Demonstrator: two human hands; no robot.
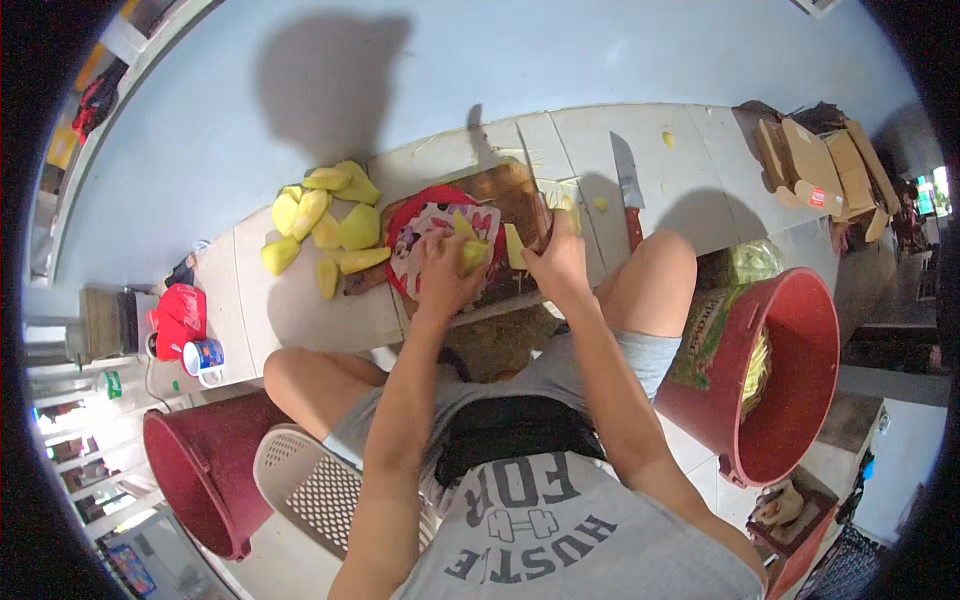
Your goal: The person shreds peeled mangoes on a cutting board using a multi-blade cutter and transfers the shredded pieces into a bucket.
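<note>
My left hand (447, 268) is closed around a pale yellow-green peeled fruit piece (474, 255), over a red-rimmed plate (408, 212) with a cartoon print. The plate rests on a wooden cutting board (505, 188). In my right hand (560, 264) is a knife (527, 153), gripped by its handle with the blade pointing toward the wall. A cut fruit piece (515, 246) lies on the board between my hands. Left of the plate, several peeled fruit pieces (357, 228) are heaped on the tiles. The exact kind of fruit cannot be told.
A second knife with a red handle (633, 229) lies on the tiled surface (680, 150) to the right. Cardboard (812, 165) sits at the far right. Red buckets (790, 375) stand on both sides of me. At the left edge are a mug (204, 360) and a red bag (181, 318).
</note>
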